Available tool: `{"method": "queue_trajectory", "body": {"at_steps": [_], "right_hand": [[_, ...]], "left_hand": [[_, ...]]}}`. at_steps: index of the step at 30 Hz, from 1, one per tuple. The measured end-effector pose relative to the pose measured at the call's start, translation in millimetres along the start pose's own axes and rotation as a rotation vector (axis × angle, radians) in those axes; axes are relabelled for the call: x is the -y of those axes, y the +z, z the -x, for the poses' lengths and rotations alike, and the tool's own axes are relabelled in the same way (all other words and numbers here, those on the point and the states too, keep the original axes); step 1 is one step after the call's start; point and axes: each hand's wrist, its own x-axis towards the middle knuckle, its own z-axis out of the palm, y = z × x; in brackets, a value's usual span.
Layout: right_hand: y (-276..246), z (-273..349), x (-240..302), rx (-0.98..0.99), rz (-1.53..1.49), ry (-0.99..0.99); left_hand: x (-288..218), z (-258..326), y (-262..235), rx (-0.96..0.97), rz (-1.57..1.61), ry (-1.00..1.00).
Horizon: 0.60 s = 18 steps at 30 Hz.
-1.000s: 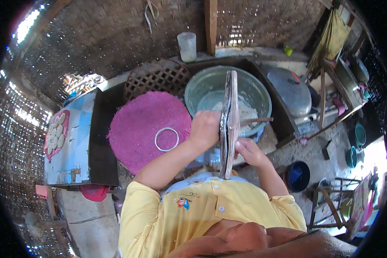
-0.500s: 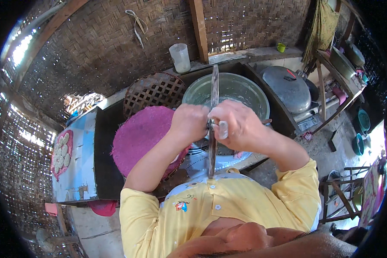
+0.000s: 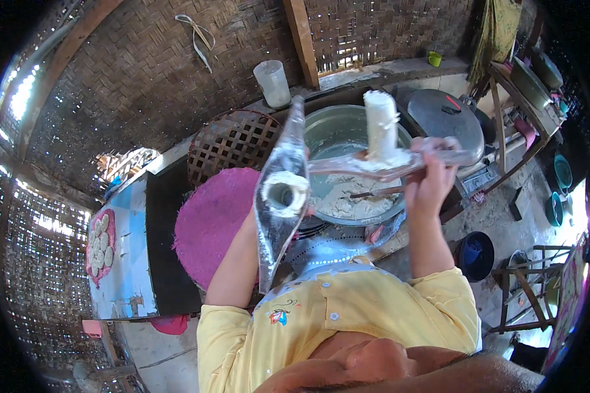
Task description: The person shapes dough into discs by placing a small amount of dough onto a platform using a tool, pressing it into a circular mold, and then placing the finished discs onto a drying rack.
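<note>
My left hand is mostly hidden behind a dark, flour-dusted wooden press body that it holds upright. A round hole with a dough-coated rim opens in the middle of this paddle-shaped part. My right hand, closed on the right end of the plunger handle, keeps that piece apart from the body. From the handle a plunger sticks up, thickly coated in white dough. Below both pieces stands a green basin with crumbly white dough and a stick in it.
A pink cloth-topped round lies left of the basin, before a lattice basket. Pale dough pieces sit on a pink sheet at far left. A lidded pot stands right, a cloudy plastic container behind.
Both hands were close together on the press, seen edge-on. Now they are apart: the plunger is out of the body, the right hand has moved right, and the body faces up with its hole showing.
</note>
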Motion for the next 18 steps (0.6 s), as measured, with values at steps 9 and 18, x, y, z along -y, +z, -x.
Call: {"method": "queue_trajectory", "body": {"at_steps": [9, 18], "right_hand": [[-11, 30, -54, 0.175, -0.371, 0.491], [-36, 7, -81, 0.998, 0.491, 0.292]], "left_hand": [[19, -9, 3, 0.015, -0.214, 0.821], [16, 2, -23, 0.028, -0.176, 0.851]]}}
